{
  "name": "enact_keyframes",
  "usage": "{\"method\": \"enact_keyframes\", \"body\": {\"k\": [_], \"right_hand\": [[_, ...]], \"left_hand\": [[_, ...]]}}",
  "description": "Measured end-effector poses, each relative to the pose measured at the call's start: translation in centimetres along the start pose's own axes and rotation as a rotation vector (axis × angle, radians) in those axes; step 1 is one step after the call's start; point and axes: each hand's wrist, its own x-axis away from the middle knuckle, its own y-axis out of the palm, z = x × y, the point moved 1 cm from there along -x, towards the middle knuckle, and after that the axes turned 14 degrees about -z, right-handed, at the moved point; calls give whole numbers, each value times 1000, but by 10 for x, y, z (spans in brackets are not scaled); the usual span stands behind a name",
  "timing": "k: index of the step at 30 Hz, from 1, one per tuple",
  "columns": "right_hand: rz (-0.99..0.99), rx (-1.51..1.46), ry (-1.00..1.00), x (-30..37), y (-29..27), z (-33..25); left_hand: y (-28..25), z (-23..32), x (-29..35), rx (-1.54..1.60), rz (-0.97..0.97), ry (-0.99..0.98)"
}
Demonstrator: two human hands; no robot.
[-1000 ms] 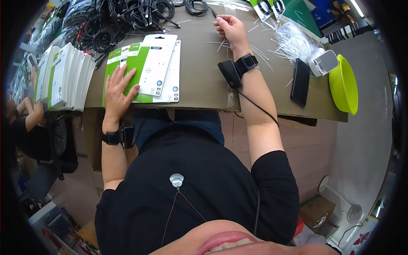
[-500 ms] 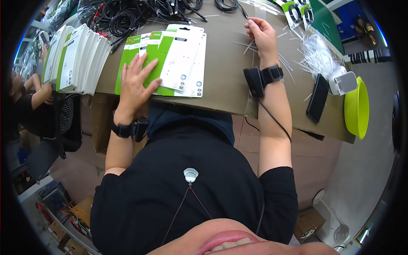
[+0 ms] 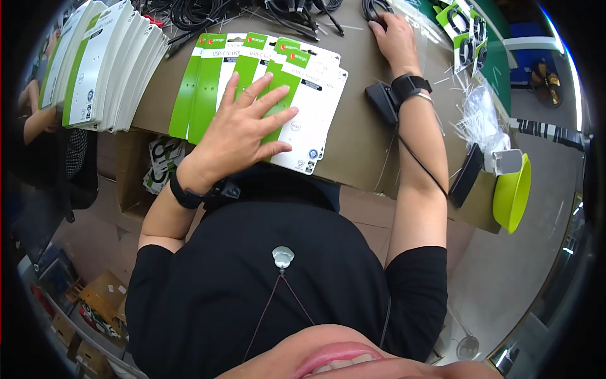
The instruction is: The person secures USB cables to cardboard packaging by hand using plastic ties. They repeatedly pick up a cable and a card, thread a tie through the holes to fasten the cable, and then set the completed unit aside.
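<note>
Several green-and-white packaging cards (image 3: 319, 117) lie fanned out and overlapping on the brown table, close to its front edge. Across them rests my left hand (image 3: 249, 123), palm down with its fingers spread, pressing on the green parts. Farther off, at the top of the view, my right hand (image 3: 399, 44) closes its thumb and fingers on the edge of a coiled black cable (image 3: 377, 9). The fingertips are partly hidden there. Both wrists wear black straps with small devices.
Thick stacks of similar cards (image 3: 110, 69) stand at the left. More black cables (image 3: 192, 14) lie at the back. On the right are white ties (image 3: 470, 120), a black phone (image 3: 467, 177), a yellow-green bowl (image 3: 512, 196) and packaged cables (image 3: 467, 41). Another person's arm (image 3: 38, 120) shows far left.
My left hand has moved right over the cards, which are now fanned wider. My right hand has reached farther forward, onto the coiled cable. The whole view has shifted somewhat.
</note>
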Motion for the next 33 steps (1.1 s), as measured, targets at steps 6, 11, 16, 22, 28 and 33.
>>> {"method": "enact_keyframes", "body": {"k": [6, 11, 16, 22, 28, 33], "right_hand": [[17, -342, 190, 11, -63, -42], [-35, -986, 299, 45, -114, -76], [-103, -1526, 329, 73, -131, -112], [-216, -1674, 309, 87, -125, -129], [-458, -1675, 376, 85, -121, -138], [-176, -1814, 399, 77, -118, -144]], "left_hand": [[-18, -18, -1, 346, 151, -27], [-30, -21, -22, 889, 260, 51], [-29, -20, -47, 1380, 281, 33], [-36, -17, -43, 1570, 304, 124], [-34, 2, -41, 1569, 194, 176], [-29, -7, -43, 1663, 130, 128]]}}
